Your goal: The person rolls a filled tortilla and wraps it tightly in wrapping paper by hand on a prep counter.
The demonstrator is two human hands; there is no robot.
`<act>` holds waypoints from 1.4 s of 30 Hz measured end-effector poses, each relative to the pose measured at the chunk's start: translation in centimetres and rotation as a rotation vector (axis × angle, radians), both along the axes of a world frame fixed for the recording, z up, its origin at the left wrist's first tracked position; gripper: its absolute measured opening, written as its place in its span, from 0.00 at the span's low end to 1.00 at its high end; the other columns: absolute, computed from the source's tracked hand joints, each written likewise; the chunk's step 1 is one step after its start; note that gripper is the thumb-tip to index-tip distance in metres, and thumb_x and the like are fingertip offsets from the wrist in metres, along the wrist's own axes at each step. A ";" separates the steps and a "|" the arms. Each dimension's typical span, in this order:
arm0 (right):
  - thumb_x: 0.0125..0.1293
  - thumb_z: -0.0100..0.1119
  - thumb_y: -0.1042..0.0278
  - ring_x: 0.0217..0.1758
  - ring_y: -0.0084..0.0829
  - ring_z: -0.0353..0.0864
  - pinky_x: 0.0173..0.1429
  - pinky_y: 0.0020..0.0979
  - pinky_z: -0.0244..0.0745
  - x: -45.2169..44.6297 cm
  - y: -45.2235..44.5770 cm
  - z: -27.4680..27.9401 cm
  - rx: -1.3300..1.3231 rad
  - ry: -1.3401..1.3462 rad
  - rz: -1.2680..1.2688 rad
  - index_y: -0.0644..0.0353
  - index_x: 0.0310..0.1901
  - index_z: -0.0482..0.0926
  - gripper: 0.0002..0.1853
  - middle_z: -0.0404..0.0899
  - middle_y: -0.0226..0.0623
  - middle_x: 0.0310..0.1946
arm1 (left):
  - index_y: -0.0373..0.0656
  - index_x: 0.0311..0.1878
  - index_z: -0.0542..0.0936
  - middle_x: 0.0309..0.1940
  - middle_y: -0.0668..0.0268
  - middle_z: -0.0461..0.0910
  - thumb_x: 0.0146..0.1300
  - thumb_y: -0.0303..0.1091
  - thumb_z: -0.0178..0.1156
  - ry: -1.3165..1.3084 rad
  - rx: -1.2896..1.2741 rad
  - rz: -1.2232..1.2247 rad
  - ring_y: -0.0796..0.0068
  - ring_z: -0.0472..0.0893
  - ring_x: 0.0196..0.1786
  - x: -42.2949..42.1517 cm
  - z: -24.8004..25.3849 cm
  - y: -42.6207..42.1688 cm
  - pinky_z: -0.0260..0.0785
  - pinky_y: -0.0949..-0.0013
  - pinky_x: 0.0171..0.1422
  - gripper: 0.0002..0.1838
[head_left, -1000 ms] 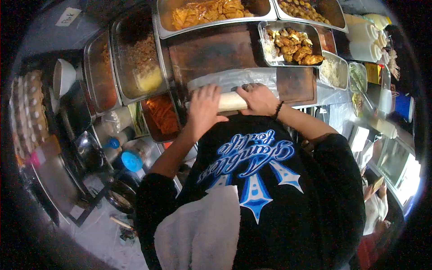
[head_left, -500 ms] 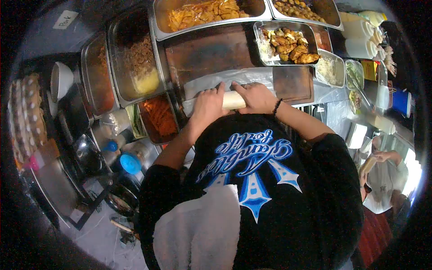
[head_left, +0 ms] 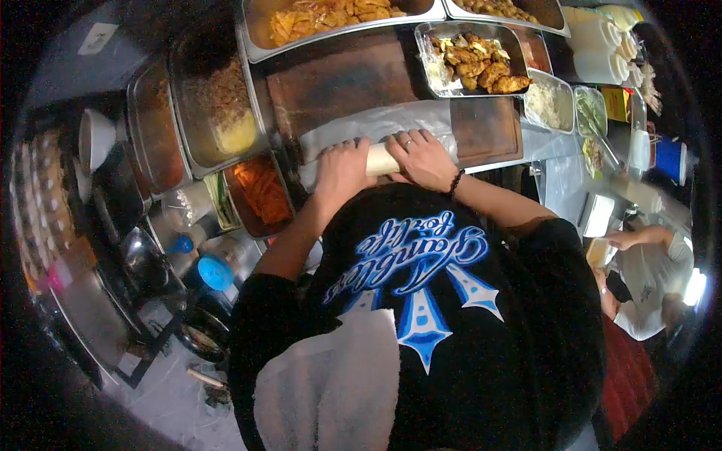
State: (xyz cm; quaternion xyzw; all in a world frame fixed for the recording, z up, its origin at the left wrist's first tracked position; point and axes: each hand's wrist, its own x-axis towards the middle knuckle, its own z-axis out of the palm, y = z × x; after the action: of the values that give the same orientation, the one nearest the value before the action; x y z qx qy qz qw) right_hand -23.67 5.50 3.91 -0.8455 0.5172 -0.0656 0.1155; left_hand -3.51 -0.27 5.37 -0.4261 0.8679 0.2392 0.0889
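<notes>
A smooth, rounded white bowl (head_left: pixel 96 141) stood at the left, near steel pans, one holding crumbly brown shredded meat (head_left: pixel 223 94). Below it lay stringy orange shreds (head_left: pixel 259 188) in a rectangular tub. The left hand (head_left: pixel 344 169) was clasped over the left part of a pale, smooth, cylindrical roll (head_left: pixel 383 160). The roll lay on thin, wrinkled, translucent sheeting (head_left: pixel 376 124) at the near edge of a dark reddish-brown board (head_left: pixel 338 83). The right hand (head_left: pixel 426 159), above a beaded bracelet (head_left: pixel 456 182), gripped the roll's right part, fingers curled over it. Beyond, glossy browned chunks (head_left: pixel 481 66) filled a clear-walled tray; farther right stood white plastic squeeze bottles (head_left: pixel 605 56).

The writing on the upper-left label (head_left: pixel 98 38) was too blurred to read. Both ends of the roll were hidden under the hands, and its filling could not be seen. The far pan of orange-yellow pieces (head_left: pixel 331 19) was cut off by the top edge.
</notes>
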 end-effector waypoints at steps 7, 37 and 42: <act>0.48 0.70 0.44 0.50 0.44 0.78 0.52 0.44 0.75 -0.9 -0.9 -0.3 0.078 -0.078 0.071 0.56 0.54 0.73 0.34 0.78 0.41 0.46 | 0.42 0.49 0.74 0.37 0.55 0.83 0.43 0.43 0.73 0.042 -0.008 -0.024 0.55 0.85 0.41 0.9 0.3 -0.2 0.77 0.55 0.46 0.30; 0.48 0.67 0.39 0.33 0.52 0.84 0.39 0.52 0.79 -1.1 -3.0 -0.4 0.352 -0.178 0.062 0.48 0.45 0.77 0.27 0.83 0.45 0.28 | 0.41 0.54 0.75 0.45 0.54 0.78 0.51 0.48 0.72 0.263 -0.253 -0.073 0.50 0.79 0.45 5.0 -7.5 1.8 0.72 0.53 0.49 0.31; 0.42 0.69 0.41 0.35 0.51 0.84 0.39 0.50 0.79 -0.8 -2.8 -0.4 0.265 -0.167 0.054 0.50 0.43 0.78 0.29 0.83 0.43 0.27 | 0.40 0.62 0.67 0.47 0.46 0.80 0.49 0.51 0.72 0.355 -0.125 -0.187 0.41 0.81 0.44 8.3 -9.0 -0.8 0.74 0.48 0.44 0.41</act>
State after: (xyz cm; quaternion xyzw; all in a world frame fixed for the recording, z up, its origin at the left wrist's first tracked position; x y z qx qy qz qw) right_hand -24.50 2.71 3.52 -0.8280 0.4871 -0.0636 0.2705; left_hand 4.76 -1.09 -3.68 -0.2996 0.9189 0.2470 -0.0702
